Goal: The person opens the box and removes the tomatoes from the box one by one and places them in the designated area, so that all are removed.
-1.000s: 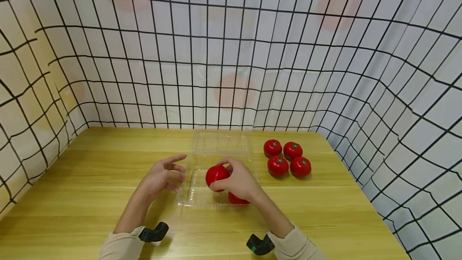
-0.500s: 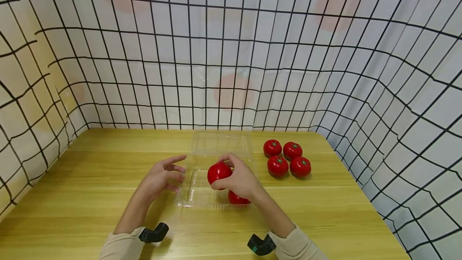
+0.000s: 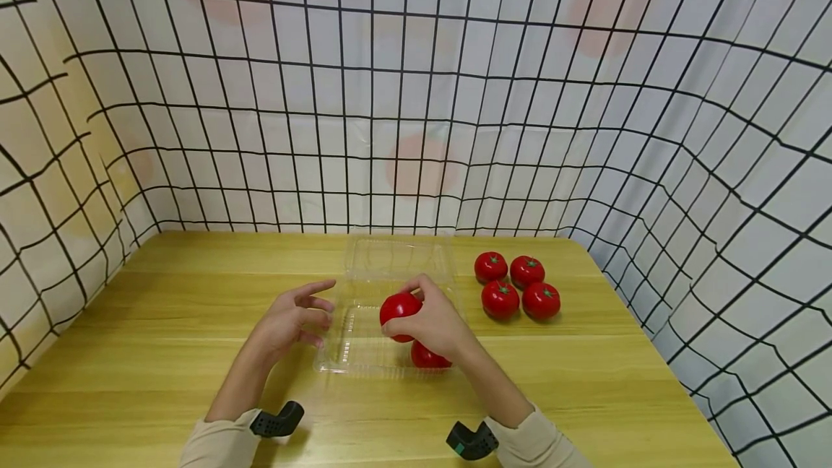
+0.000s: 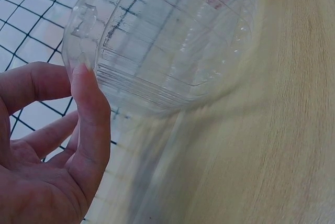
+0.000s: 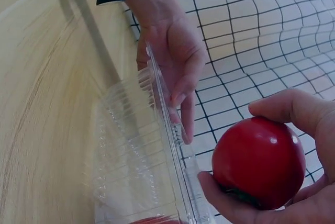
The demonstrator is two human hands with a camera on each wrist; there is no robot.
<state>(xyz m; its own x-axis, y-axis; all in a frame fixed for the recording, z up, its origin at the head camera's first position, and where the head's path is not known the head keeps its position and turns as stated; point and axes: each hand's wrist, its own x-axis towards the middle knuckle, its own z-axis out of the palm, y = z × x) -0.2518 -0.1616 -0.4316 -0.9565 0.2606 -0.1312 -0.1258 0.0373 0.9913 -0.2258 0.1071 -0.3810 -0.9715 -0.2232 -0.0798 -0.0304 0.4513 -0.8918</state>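
Observation:
My right hand [image 3: 434, 321] grips a shiny red tomato [image 3: 399, 313] between thumb and fingers, held over the transparent plastic clamshell box [image 3: 333, 365]. In the right wrist view, this tomato [image 5: 261, 161] has its green calyx turned downward. Another tomato [image 3: 427, 357] sits in the box's front right part, partly covered by my right hand. My left hand [image 3: 286, 323] is at the box's left side with spread, relaxed fingers. In the left wrist view, the left hand's fingertips [image 4: 84, 72] are right at the box's rim [image 4: 78, 38].
Several red tomatoes [image 3: 516, 287] with green calyxes stand in a cluster right of the box on the wooden table [image 3: 195, 295]. The box's open lid [image 3: 399, 257] lies toward the back. Cloth walls [image 3: 416, 92] with a black grid surround the table's back and sides.
My right hand has shifted slightly to the right with the tomato, which sits closer above the tomato in the box. The left hand keeps its place.

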